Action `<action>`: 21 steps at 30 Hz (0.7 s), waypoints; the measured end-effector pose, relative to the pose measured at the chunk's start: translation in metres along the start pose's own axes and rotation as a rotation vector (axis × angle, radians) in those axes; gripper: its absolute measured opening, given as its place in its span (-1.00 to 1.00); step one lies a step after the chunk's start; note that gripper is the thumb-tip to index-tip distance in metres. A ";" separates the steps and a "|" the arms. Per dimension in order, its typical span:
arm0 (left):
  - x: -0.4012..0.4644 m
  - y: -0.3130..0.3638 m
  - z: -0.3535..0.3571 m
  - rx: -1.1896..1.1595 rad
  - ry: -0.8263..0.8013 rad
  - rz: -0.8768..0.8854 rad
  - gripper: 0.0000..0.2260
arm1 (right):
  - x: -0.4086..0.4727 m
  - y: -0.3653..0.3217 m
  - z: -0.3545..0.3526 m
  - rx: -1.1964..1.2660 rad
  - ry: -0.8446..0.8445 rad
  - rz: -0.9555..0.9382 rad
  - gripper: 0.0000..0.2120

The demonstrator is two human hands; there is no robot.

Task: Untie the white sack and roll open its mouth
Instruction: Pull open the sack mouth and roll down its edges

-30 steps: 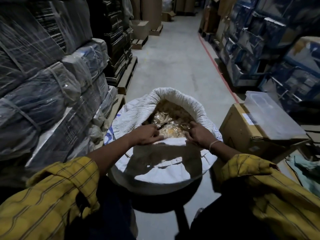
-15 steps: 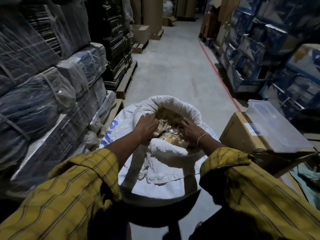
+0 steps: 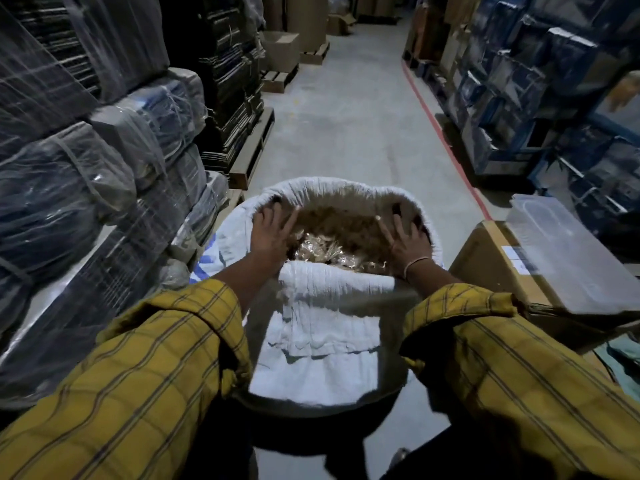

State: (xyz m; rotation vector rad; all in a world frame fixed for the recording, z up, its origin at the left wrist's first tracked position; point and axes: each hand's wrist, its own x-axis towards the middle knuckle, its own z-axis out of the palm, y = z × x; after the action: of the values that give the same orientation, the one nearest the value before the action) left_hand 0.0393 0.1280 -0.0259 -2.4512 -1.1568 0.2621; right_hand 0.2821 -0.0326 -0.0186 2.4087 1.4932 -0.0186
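Note:
The white woven sack (image 3: 322, 344) stands on the floor right in front of me. Its mouth gapes wide, and the rolled rim (image 3: 332, 186) forms a thick ring around it. Inside lie brownish goods in shiny clear packets (image 3: 325, 244). Both my hands are inside the mouth. My left hand (image 3: 273, 235) lies flat against the inner left wall with its fingers spread up to the rim. My right hand (image 3: 405, 242), with a thin bracelet at the wrist, presses the inner right wall the same way. The fingertips are blurred by motion.
Plastic-wrapped bales (image 3: 69, 209) on wooden pallets crowd the left side. A cardboard box (image 3: 485, 258) with a clear plastic container (image 3: 568, 258) on it stands close on the right. Blue cartons (image 3: 540, 98) line the right wall behind a red floor line (image 3: 446, 147). The concrete aisle (image 3: 346, 126) runs ahead.
Both hands left the near edge of the rim and moved apart to the left and right inner walls. The mouth is now wider and rounder.

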 end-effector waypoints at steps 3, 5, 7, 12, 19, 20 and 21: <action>0.001 -0.031 0.016 -0.035 0.017 0.043 -0.13 | 0.004 0.027 0.007 0.015 -0.002 -0.030 -0.17; -0.002 -0.050 0.025 -0.087 0.026 0.054 -0.15 | 0.004 0.039 0.007 0.027 -0.020 -0.043 -0.16; -0.004 -0.058 0.027 -0.131 0.017 0.082 -0.17 | 0.002 0.043 0.005 0.062 -0.057 -0.057 -0.09; 0.005 -0.048 0.000 -0.170 0.012 0.176 -0.01 | 0.005 0.021 -0.011 0.117 0.028 -0.119 0.05; 0.041 -0.009 -0.030 -0.178 0.220 0.418 -0.40 | 0.027 -0.017 -0.029 0.021 0.277 -0.210 -0.42; 0.047 -0.005 -0.028 -0.191 0.190 0.399 -0.32 | 0.032 -0.019 -0.026 0.011 0.262 -0.185 -0.36; 0.052 -0.003 -0.027 -0.208 0.146 0.367 -0.22 | 0.037 -0.019 -0.023 0.012 0.232 -0.156 -0.21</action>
State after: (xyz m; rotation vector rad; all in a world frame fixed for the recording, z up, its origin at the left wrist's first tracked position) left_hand 0.0793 0.1619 -0.0003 -2.8053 -0.6983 0.0676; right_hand 0.2788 0.0137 -0.0080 2.3633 1.7837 0.2254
